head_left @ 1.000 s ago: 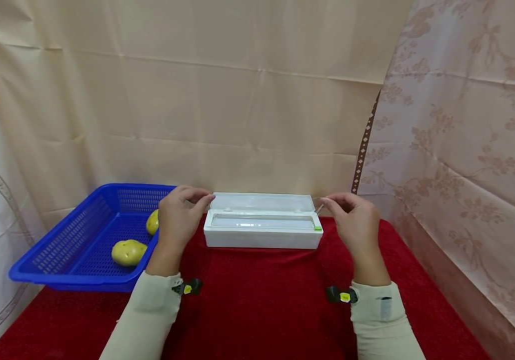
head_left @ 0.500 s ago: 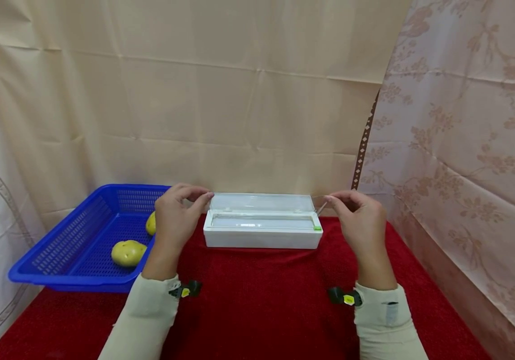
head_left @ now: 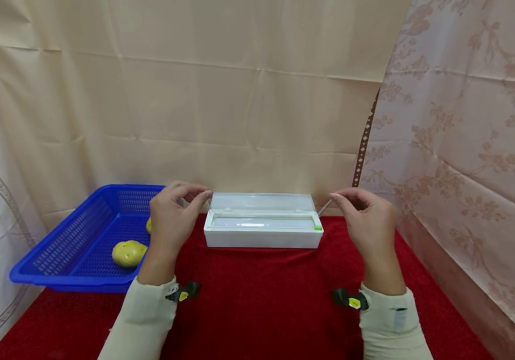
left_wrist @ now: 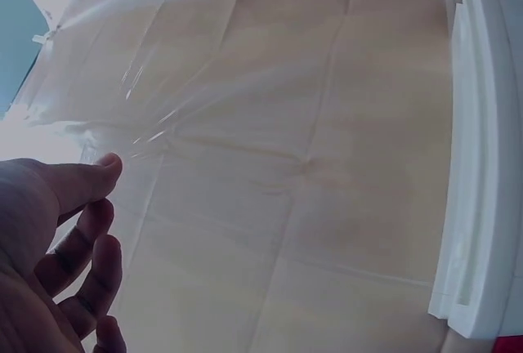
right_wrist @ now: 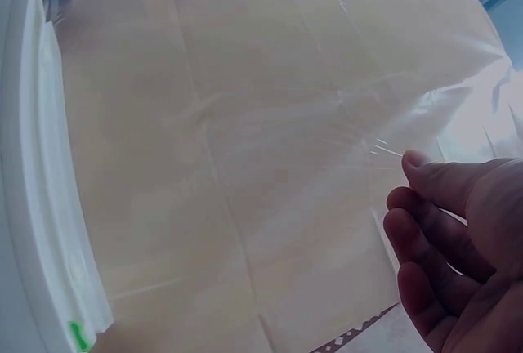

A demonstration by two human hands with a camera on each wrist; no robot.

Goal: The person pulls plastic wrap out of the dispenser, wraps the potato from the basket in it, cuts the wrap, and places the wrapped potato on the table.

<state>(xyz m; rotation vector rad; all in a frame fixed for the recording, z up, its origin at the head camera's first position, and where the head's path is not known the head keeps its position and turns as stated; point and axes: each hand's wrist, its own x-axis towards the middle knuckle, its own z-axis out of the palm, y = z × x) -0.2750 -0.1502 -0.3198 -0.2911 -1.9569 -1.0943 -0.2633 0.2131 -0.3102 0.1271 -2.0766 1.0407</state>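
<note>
Clear cling film [left_wrist: 155, 128] stretches between both hands, creased toward the fingertips. My left hand [head_left: 174, 220] pinches one corner between thumb and forefinger, by the left end of a white cling film dispenser box [head_left: 262, 239]. Past the right end, my right hand [head_left: 370, 220] pinches the other corner, its remaining fingers loosely curled. The box's see-through lid [head_left: 262, 202] stands raised at the back. A small green slider [head_left: 318, 227] sits at the right end of its front edge. In the right wrist view, film creases [right_wrist: 388, 149] run into the thumb tip.
Left of the box is a blue plastic basket [head_left: 28, 272] holding a yellow potato [head_left: 129, 253]. A second potato [head_left: 148, 226] is mostly hidden behind my left hand. Red cloth [head_left: 262, 295] covers the table, and a beige curtain [head_left: 239, 100] hangs close behind the box.
Both hands have drawn apart, the left one leftward and the right one rightward, and risen slightly, keeping their pinch on the film. The box has stayed in place.
</note>
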